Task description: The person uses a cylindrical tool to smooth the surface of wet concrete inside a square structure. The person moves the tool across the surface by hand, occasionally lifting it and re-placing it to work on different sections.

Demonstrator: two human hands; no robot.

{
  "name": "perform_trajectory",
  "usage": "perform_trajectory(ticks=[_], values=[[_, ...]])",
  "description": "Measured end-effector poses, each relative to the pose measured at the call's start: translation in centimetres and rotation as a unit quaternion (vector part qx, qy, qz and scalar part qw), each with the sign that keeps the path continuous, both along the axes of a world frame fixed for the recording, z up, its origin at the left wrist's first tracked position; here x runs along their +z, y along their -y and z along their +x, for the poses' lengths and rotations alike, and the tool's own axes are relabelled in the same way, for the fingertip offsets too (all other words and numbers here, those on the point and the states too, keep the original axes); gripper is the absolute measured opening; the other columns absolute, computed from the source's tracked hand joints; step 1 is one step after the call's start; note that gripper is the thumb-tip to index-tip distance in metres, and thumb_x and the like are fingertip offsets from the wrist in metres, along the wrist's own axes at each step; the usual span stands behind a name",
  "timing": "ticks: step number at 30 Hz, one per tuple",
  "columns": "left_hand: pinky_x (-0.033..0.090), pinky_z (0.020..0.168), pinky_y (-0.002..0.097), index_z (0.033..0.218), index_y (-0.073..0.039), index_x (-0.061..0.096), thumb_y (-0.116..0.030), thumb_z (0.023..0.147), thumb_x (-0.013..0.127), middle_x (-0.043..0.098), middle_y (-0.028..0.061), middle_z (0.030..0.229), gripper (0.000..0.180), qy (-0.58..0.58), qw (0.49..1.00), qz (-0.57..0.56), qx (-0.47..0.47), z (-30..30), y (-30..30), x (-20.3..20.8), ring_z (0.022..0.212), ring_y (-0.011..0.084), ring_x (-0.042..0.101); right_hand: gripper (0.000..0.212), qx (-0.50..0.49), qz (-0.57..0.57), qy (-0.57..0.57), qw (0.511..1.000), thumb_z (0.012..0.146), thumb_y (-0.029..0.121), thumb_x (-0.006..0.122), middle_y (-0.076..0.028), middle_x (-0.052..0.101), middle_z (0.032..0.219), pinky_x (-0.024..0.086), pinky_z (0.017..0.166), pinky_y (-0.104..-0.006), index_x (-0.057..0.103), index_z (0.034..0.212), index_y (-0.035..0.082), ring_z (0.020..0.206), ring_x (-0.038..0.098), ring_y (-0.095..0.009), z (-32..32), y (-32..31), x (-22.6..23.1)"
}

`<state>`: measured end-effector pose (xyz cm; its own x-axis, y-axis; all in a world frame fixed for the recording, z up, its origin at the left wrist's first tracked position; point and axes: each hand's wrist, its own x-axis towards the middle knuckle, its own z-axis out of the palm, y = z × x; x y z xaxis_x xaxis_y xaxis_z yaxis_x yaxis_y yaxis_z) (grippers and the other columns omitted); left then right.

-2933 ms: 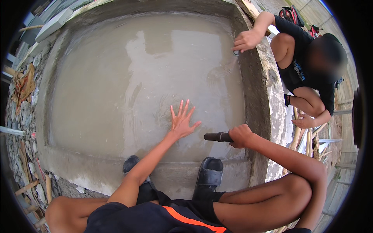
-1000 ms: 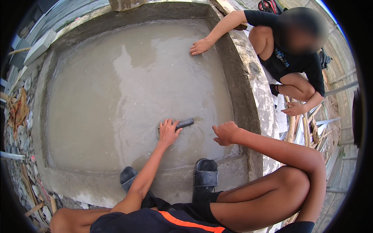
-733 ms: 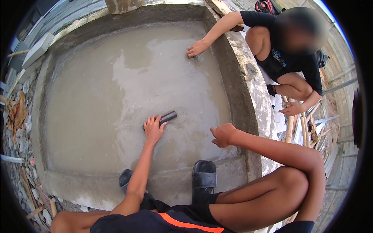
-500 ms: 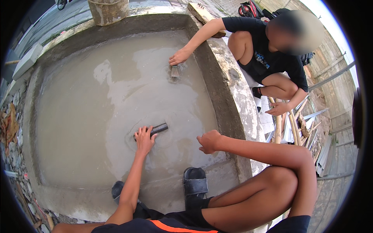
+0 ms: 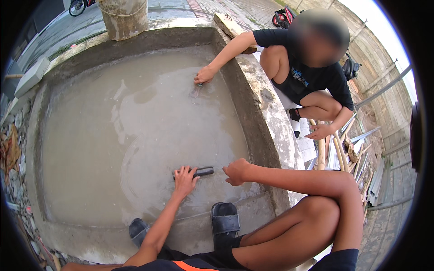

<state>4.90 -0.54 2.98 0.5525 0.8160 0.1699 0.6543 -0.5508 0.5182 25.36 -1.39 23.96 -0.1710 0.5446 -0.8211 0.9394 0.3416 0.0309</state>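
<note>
My left hand (image 5: 184,181) is closed on a short black bar-shaped tool (image 5: 204,171), which lies at the surface of the wet grey cement (image 5: 104,149) near the basin's front edge. What the tool's underside looks like is hidden. To its right hangs my right hand (image 5: 237,172), fingers curled in, with nothing seen in them, just past the tool's right end. Farther off, a co-worker's hand (image 5: 205,75) grips a small flat-bladed scraper (image 5: 196,92) that dips into the cement.
Low concrete walls (image 5: 260,115) enclose the cement. My sandals (image 5: 225,221) rest at the front edge. A co-worker (image 5: 312,72) squats beyond the right wall. On the rim stand a stained bucket (image 5: 123,18) and a wooden board (image 5: 231,27); poles (image 5: 322,153) lie outside.
My left hand has moved the black tool right and nearer to me, turning it more level. My right hand has shifted slightly left. The co-worker's scraper has moved slightly left, its blade now lower in the cement.
</note>
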Motion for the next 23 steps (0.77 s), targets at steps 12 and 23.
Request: perform_trajectory(ticks=[12,23], values=[[0.033,0.086,0.0462,0.116,-0.009,0.059,-0.025,0.078,0.069,0.054,0.0111,0.106,0.042,-0.036,0.983,0.027,0.179,-7.3,-6.1,-0.3,0.104,0.0281,0.048,0.040,-0.014,0.008,-0.005,1.000,0.085,0.035,0.056,-0.016,0.065,0.103,0.052,0.078,-0.0433,0.061,0.107,0.002,0.097,0.064,-0.031,1.2,0.8,0.1],[0.032,0.089,0.0440,0.115,-0.013,0.061,-0.024,0.073,0.074,0.053,0.0104,0.102,0.046,-0.018,1.000,-0.014,-0.011,0.2,-0.4,-0.4,0.102,0.0257,0.048,0.039,-0.016,0.008,-0.028,0.999,0.084,0.035,0.056,-0.016,0.066,0.101,0.052,0.077,-0.0434,0.062,0.105,0.003,0.095,0.064,-0.032,0.8,0.3,-0.6]])
